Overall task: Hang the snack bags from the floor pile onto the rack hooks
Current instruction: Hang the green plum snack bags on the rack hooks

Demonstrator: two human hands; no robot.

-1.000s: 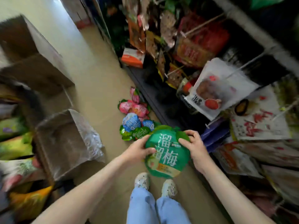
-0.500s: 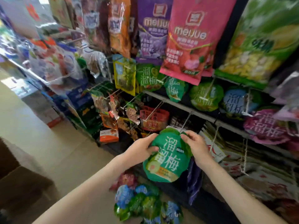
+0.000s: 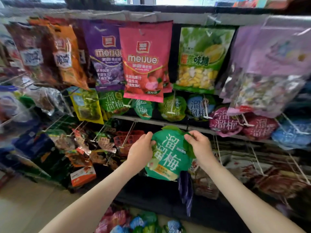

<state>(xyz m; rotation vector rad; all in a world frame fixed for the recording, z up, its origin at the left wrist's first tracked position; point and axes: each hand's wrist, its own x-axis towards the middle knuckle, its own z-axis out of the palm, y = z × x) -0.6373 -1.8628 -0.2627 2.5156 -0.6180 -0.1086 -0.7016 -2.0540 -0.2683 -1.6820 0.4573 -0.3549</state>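
Pinching the green snack bag (image 3: pixel 168 153) at its 2 upper edges, my left hand (image 3: pixel 140 151) and right hand (image 3: pixel 199 146) hold it before the rack rail (image 3: pixel 151 121), above the floor pile (image 3: pixel 139 222). I judge it light, soft, crinkly: best gripped near the top.

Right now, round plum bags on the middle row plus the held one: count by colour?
Hung green bags: 3
Hung blue bags: 2
Hung maroon bags: 2
Held green bag: 1
Total: 8
Fronts only; any bags behind are hidden.
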